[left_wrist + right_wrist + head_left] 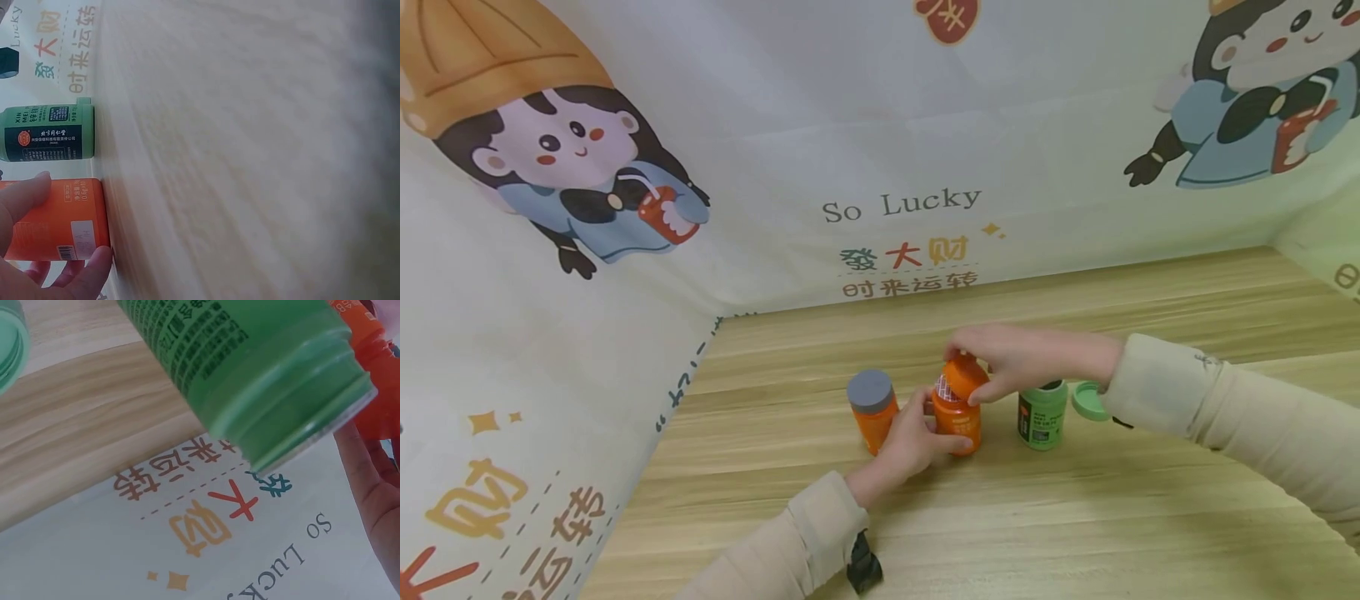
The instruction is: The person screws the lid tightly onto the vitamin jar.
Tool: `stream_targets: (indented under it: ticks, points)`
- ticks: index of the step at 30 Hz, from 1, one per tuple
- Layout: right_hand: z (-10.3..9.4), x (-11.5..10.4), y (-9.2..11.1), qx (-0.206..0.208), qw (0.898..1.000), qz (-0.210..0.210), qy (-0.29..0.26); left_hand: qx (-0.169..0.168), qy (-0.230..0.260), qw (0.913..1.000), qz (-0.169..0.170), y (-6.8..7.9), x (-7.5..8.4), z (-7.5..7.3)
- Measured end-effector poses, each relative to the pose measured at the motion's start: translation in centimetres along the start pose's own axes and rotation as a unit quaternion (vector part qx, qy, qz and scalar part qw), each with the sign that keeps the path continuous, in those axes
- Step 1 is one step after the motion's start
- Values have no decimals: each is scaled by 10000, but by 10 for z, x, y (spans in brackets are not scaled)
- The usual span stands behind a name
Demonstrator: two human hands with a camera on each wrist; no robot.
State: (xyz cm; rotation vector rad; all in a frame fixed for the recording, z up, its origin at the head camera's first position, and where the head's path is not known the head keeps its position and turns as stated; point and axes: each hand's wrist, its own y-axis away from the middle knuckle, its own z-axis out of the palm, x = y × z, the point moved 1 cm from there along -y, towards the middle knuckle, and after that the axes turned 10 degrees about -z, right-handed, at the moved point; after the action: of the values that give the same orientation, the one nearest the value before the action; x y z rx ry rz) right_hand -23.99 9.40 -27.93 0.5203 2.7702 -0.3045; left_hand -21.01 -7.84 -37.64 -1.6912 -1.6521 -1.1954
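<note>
Wrapped round an orange bottle (957, 422), my left hand (912, 440) steadies it upright on the table. My right hand (1009, 360) grips its orange cap (967, 377), which sits tilted over the bottle's mouth. A whitish patterned surface shows below the raised side of the cap. In the left wrist view, thumb and fingers hold the orange bottle (47, 219) near its base. To its right stands a green bottle (1043, 423) with its top uncovered, close to the right wrist camera. A green lid (1090, 402) lies beside it, partly behind the right sleeve.
Left of my left hand stands another orange bottle (872, 423) with a grey lid (870, 392). Printed white sheeting (775, 150) walls the wooden table (760, 392) at the back and left. A black strip (864, 565) hangs by the left sleeve.
</note>
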Motion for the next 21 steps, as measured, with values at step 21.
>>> stream_targets:
  ticks: [21]
  points:
    - [3,3,-11,-532,9984,-197,61,-104,-242,9993,259,-2,2,-1]
